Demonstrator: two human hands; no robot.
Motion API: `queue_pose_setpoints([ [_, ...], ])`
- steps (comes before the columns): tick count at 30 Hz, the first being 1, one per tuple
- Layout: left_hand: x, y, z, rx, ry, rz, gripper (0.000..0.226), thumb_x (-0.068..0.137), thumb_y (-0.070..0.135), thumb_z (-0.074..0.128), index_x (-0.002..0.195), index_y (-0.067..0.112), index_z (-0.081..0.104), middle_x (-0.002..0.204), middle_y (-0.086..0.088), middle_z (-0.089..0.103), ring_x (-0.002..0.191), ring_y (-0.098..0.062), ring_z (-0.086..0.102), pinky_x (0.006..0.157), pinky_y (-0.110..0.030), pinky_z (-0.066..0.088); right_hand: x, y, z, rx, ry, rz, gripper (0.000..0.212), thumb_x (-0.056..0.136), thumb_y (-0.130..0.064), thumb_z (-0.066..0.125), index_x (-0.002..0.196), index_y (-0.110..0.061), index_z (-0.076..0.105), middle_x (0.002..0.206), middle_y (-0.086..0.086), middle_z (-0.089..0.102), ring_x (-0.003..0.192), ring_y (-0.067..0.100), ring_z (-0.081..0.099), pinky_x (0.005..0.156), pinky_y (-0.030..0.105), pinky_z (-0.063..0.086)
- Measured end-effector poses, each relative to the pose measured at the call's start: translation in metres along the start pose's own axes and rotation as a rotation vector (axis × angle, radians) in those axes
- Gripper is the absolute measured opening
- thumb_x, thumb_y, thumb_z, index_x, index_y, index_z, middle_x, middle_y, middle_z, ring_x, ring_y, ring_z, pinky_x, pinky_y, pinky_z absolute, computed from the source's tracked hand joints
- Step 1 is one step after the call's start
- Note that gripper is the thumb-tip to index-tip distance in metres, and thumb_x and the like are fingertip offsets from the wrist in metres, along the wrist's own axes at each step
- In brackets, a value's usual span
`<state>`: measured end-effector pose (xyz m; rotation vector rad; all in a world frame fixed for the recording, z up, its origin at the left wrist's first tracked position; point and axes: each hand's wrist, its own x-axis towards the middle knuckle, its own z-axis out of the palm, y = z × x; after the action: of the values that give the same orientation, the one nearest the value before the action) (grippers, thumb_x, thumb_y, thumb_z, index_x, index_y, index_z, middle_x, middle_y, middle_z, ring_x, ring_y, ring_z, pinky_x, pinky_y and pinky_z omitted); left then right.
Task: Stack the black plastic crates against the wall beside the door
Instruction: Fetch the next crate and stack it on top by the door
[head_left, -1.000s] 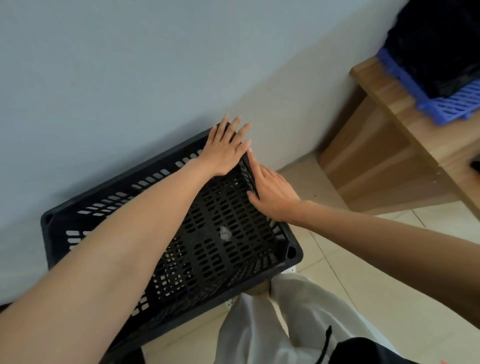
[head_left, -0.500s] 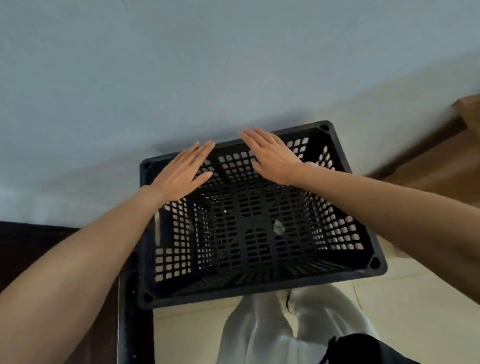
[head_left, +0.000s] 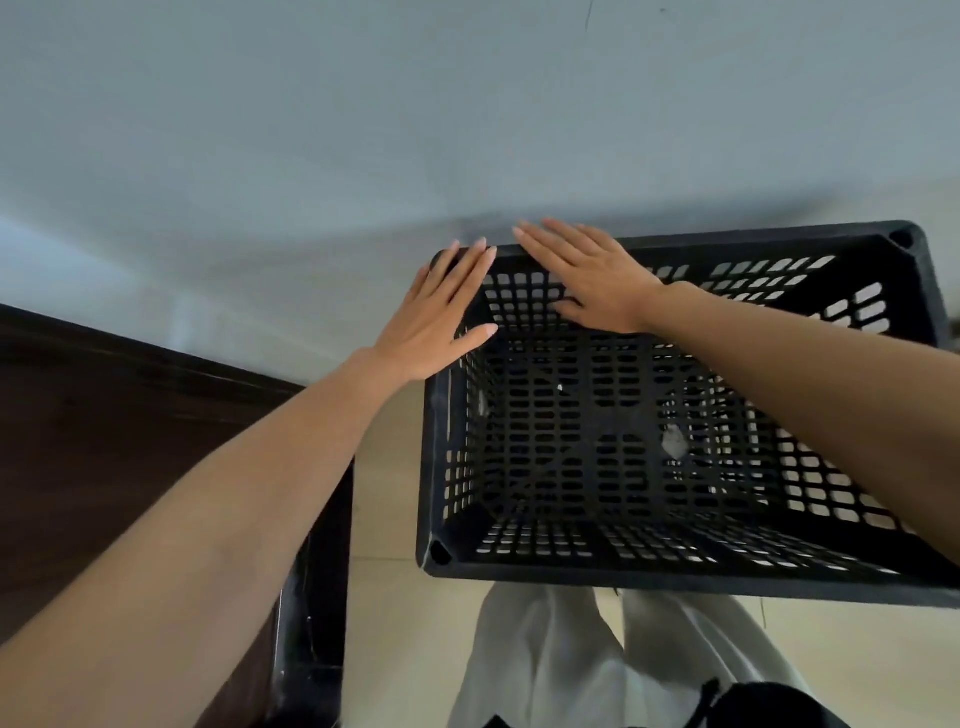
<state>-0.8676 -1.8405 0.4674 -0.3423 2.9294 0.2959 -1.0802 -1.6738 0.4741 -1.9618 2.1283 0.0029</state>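
One black crate (head_left: 649, 415) is set by the wall (head_left: 363, 130); flat, open left hand (head_left: 441, 312) and right hand (head_left: 592, 280) grip nothing; further crates are unseen.

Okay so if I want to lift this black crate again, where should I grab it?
Probably by the thick top rim of the black crate, one hand on each short end, coming from above. It sits upright and open, and that solid band runs all round, while the slotted walls look thinner. Both the left hand and the right hand lie flat near its far left corner, gripping nothing.
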Motion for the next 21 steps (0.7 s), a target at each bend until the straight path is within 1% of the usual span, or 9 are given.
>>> queue_pose_setpoints([
  [4,0.005,-0.001,-0.002,-0.008,-0.016,0.023,0.083,0.097,0.064,0.030,0.155,0.032,-0.019,0.164,0.008,-0.022,0.153,-0.021,-0.017,0.121,-0.047,-0.005,0.005,0.001,-0.006,-0.029,-0.056,0.016,0.099,0.088,-0.036,0.054,0.151,-0.026,-0.022,0.162,-0.001,-0.012,0.150,0.021,-0.007,0.118,0.041,0.002],
  [6,0.006,-0.001,-0.007,-0.001,-0.043,0.026,0.083,0.096,0.065,0.028,0.155,0.032,-0.019,0.165,0.007,-0.021,0.152,-0.023,-0.019,0.120,-0.050,-0.006,0.005,0.000,-0.012,-0.052,-0.103,0.027,0.101,0.090,-0.035,0.055,0.148,-0.027,-0.027,0.161,-0.002,-0.017,0.149,0.022,-0.012,0.118,0.041,0.001],
  [8,0.004,0.000,-0.010,0.009,-0.076,0.026,0.085,0.096,0.065,0.031,0.156,0.031,-0.019,0.165,0.005,-0.022,0.152,-0.025,-0.021,0.120,-0.054,-0.007,0.004,-0.004,-0.019,-0.070,-0.164,0.044,0.103,0.091,-0.032,0.055,0.145,-0.028,-0.032,0.160,-0.003,-0.022,0.148,0.022,-0.016,0.119,0.044,0.001],
  [10,0.000,0.005,-0.011,0.004,-0.093,0.012,0.088,0.096,0.064,0.035,0.156,0.030,-0.020,0.164,0.004,-0.024,0.151,-0.025,-0.023,0.120,-0.056,-0.008,0.002,-0.011,-0.023,-0.093,-0.225,0.074,0.102,0.092,-0.026,0.055,0.144,-0.027,-0.033,0.159,-0.004,-0.026,0.147,0.022,-0.018,0.121,0.046,0.002],
  [14,-0.014,0.018,-0.014,-0.073,-0.039,-0.039,0.090,0.098,0.058,0.041,0.157,0.025,-0.017,0.164,0.001,-0.024,0.152,-0.024,-0.021,0.123,-0.056,-0.002,0.006,-0.025,-0.037,-0.085,-0.288,0.179,0.087,0.097,-0.011,0.042,0.148,-0.023,-0.028,0.160,-0.001,-0.023,0.148,0.023,-0.015,0.121,0.044,0.000],
  [16,-0.031,0.024,-0.011,-0.123,0.016,-0.060,0.090,0.098,0.056,0.042,0.157,0.023,-0.016,0.165,0.001,-0.023,0.152,-0.023,-0.018,0.123,-0.054,0.000,0.010,-0.039,-0.042,-0.040,-0.253,0.199,0.079,0.098,-0.009,0.036,0.150,-0.020,-0.023,0.161,0.003,-0.017,0.149,0.025,-0.012,0.121,0.045,0.001],
  [17,-0.041,0.027,-0.007,-0.153,0.037,-0.094,0.092,0.097,0.056,0.044,0.157,0.022,-0.016,0.165,0.001,-0.022,0.153,-0.023,-0.017,0.124,-0.052,0.001,0.012,-0.048,-0.042,-0.018,-0.201,0.187,0.080,0.097,-0.007,0.036,0.151,-0.020,-0.021,0.162,0.004,-0.015,0.149,0.027,-0.010,0.121,0.045,0.002],
  [19,-0.063,0.032,0.001,-0.224,0.059,-0.238,0.100,0.094,0.058,0.051,0.157,0.020,-0.017,0.166,0.000,-0.020,0.153,-0.024,-0.013,0.124,-0.049,0.001,0.018,-0.071,-0.040,-0.013,-0.087,0.108,0.090,0.088,0.003,0.039,0.152,-0.024,-0.019,0.162,0.006,-0.013,0.149,0.029,-0.007,0.121,0.045,0.004],
  [21,-0.082,0.042,0.007,-0.339,0.082,-0.424,0.110,0.090,0.058,0.059,0.157,0.017,-0.018,0.166,-0.004,-0.018,0.154,-0.026,-0.012,0.122,-0.048,0.002,0.025,-0.098,-0.035,-0.069,-0.036,-0.021,0.100,0.080,0.009,0.042,0.152,-0.027,-0.018,0.162,0.005,-0.013,0.149,0.029,-0.008,0.121,0.045,0.004],
])
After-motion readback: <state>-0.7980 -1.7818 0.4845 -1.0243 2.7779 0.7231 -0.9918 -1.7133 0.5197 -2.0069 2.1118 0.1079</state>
